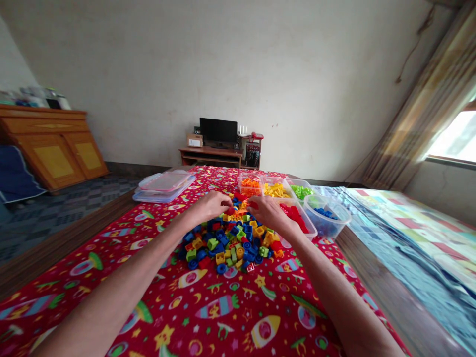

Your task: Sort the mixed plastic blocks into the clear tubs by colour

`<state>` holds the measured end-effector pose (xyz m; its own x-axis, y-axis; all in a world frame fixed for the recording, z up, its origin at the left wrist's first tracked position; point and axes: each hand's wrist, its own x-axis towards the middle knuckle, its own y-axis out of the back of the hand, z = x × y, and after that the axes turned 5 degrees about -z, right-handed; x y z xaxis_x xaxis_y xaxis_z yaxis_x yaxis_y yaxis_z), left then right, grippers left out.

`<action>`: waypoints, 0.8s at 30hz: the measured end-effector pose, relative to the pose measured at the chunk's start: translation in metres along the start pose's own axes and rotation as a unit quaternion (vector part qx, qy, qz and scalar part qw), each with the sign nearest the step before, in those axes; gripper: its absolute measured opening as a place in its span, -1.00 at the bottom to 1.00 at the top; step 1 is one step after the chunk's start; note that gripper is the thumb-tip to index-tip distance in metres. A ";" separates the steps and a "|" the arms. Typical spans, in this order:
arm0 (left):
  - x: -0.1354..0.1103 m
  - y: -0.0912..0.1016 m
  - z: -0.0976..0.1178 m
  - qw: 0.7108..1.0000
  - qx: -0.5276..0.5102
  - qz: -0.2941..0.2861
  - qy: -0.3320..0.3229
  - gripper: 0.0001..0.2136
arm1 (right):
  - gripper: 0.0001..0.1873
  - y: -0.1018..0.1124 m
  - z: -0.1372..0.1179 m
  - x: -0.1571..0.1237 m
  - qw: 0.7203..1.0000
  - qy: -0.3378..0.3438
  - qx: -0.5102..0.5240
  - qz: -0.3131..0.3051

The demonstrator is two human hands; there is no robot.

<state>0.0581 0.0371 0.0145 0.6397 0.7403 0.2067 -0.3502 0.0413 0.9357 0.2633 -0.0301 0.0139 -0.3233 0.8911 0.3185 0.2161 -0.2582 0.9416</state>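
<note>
A heap of mixed building blocks [233, 243] in blue, green, yellow, red and orange lies loose on the red patterned cloth [208, 290]. My left hand [212, 206] hovers over the heap's far left side, its fingers curled around a red block [229, 210]. Across from it, my right hand [268, 212] is closed at the heap's far right, with a bit of red showing at its fingertips. The open box of red blocks [315, 232] is just beyond my right wrist, partly hidden by it.
Clear boxes hold orange pieces [251, 186], yellow pieces [275, 190] and green pieces [301, 192] at the back. A round tub [340, 220] with blue blocks stands right. Stacked plastic lids [163, 186] lie at the left edge. Beyond the table is a desk with a monitor [218, 131].
</note>
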 end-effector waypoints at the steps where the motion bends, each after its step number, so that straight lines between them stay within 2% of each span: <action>1: 0.001 0.000 0.000 0.999 -0.044 0.027 0.003 -0.79 | -0.73 0.000 0.000 0.000 1.000 0.013 0.019 0.011; 3: 0.003 -0.001 0.002 0.990 -0.124 0.063 0.013 -0.79 | -0.64 0.001 -0.004 -0.001 0.997 0.047 0.055 0.022; 6: 0.004 -0.002 0.011 0.975 -0.203 0.080 0.024 -0.71 | -0.55 0.005 -0.011 -0.002 0.993 0.081 0.083 0.016; 12: 0.002 0.001 0.022 0.949 -0.310 0.042 0.024 -0.55 | -0.79 0.012 -0.017 -0.005 0.994 0.069 0.082 0.020; 20: 0.003 -0.004 0.021 0.966 -0.252 0.048 0.016 -0.61 | -0.81 0.010 -0.014 -0.006 0.992 0.099 0.074 0.008; 24: 0.002 -0.002 0.018 0.976 -0.212 0.049 0.016 -0.71 | -0.80 0.013 0.000 -0.003 0.997 0.060 0.041 0.027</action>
<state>0.0723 0.0263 0.0182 0.5702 0.7744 0.2742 -0.6647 0.2388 0.7079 0.2667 -0.0363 0.0251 -0.4152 0.8247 0.3839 0.3094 -0.2689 0.9121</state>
